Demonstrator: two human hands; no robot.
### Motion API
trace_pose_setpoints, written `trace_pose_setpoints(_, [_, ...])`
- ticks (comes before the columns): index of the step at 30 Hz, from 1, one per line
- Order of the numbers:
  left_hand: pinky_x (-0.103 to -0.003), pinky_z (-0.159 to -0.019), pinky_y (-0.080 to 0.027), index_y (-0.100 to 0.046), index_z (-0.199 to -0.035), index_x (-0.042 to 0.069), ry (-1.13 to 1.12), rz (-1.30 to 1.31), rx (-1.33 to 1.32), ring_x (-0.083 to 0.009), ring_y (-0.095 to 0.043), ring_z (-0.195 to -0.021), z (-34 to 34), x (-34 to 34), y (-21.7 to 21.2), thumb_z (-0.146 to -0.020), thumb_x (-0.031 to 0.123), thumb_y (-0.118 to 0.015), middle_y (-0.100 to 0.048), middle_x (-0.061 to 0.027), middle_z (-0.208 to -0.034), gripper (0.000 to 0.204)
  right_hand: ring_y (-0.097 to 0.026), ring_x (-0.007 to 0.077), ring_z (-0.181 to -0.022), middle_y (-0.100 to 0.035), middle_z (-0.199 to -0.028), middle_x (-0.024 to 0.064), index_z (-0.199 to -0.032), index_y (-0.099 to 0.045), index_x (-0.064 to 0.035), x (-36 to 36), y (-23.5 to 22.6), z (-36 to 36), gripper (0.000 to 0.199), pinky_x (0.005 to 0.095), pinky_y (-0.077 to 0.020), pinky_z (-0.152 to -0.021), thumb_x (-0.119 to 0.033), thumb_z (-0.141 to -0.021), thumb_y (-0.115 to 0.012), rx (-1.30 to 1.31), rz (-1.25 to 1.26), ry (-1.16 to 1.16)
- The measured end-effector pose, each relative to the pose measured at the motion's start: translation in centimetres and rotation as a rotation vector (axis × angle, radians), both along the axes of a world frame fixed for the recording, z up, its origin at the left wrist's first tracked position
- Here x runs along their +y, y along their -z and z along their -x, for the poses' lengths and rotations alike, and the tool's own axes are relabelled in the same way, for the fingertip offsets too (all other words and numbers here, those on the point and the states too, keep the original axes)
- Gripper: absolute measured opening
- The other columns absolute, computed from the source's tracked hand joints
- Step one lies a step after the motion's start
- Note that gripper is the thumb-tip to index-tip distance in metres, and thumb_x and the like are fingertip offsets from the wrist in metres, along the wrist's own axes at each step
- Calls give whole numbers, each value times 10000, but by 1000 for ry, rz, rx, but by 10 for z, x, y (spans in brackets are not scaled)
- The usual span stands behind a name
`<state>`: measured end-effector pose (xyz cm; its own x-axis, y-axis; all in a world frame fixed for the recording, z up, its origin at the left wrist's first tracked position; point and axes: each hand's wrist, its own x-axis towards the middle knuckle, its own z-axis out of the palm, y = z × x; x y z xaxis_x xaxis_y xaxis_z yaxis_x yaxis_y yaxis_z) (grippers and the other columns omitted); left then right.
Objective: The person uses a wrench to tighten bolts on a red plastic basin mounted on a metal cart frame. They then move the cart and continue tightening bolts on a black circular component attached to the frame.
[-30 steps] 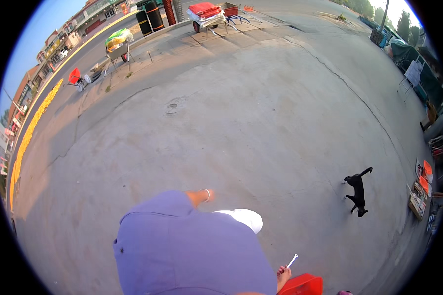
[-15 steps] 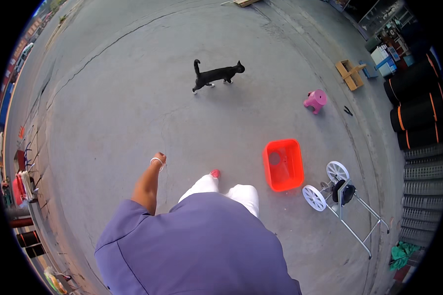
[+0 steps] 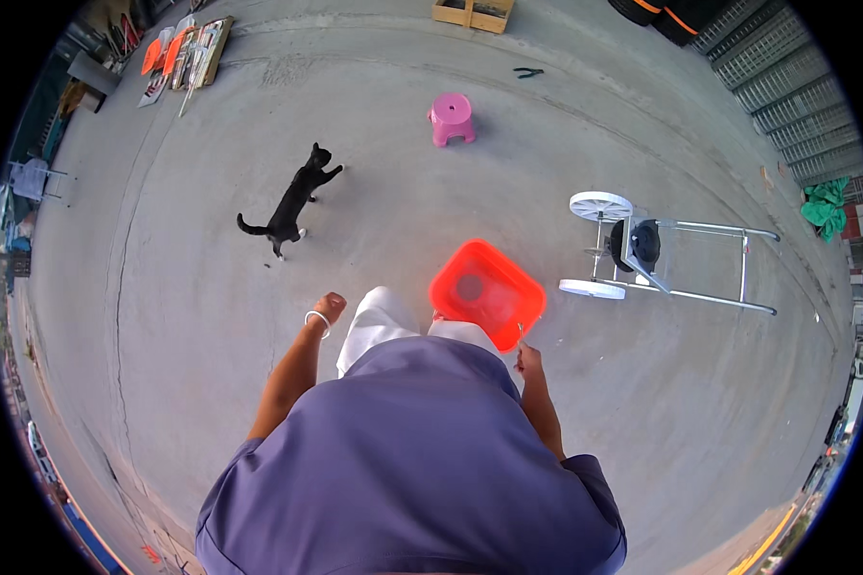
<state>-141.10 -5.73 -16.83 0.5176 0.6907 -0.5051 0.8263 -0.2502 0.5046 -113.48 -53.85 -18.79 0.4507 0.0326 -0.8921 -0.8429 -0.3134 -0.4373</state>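
My left hand [image 3: 331,307], a white bracelet [image 3: 318,324] at its wrist, hangs beside my left thigh with fingers curled and nothing visible in them. On the right, my right hand [image 3: 528,360] is closed on a thin metal tool [image 3: 521,332], too small to identify; its tip shows above the fingers, against the near edge of the red plastic tub [image 3: 508,287]. That tub stands on the concrete just ahead of my legs and looks empty apart from a round mark on its bottom.
A black cat [image 3: 292,203] walks ahead on the left. Farther off are a pink stool [image 3: 452,117], pliers [image 3: 527,72] and a wooden crate [image 3: 472,15]. A metal frame [image 3: 710,293] with white wheels lies at the right. Wire mesh rolls [image 3: 786,105] line the far right.
My view has turned to the right, so tub, stool and wheeled frame sit farther left or higher. My right hand with the metal tool has come into view. The cat has walked on.
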Motion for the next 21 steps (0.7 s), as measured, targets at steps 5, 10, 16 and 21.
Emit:
trace_pose_setpoints(5, [-336, -524, -486, -615, -722, 101, 183, 277, 402, -165, -573, -565, 5, 78, 18, -831, 224, -486, -588, -43, -631, 209, -404, 88, -429, -425, -534, -24, -724, -538, -68, 105, -51, -146, 404, 281, -371, -389, -449, -849, -590, -343, 109, -225])
trace_pose_setpoints(10, [-323, -501, -464, -582, -755, 105, 49, 265, 496, -147, -554, -547, -73, 197, 18, -833, 207, -493, -579, -43, -636, 156, -486, 139, -475, -501, -583, 14, -748, -573, -38, 173, -33, -207, 430, 291, -450, -429, -458, -832, -599, -397, 263, -5])
trace_pose_setpoints(16, [-308, -474, -438, -542, -794, 110, -210, 326, 243, -126, -532, -525, -352, 368, -1, -835, 187, -502, -567, -43, -642, 96, -521, 153, -547, -527, -632, 39, -809, -596, -32, 202, -5, -137, 438, 343, -479, -499, -469, -835, -578, -21, 341, 284])
trace_pose_setpoints(21, [-309, -417, -406, -533, -750, 114, 82, 190, 261, -148, -527, -490, -634, 439, 5, -818, 163, -468, -544, -32, -616, 106, -460, 130, -484, -480, -595, 13, -743, -562, -50, 243, 5, -81, 442, 322, -415, -446, -481, -841, -573, 114, 301, 627])
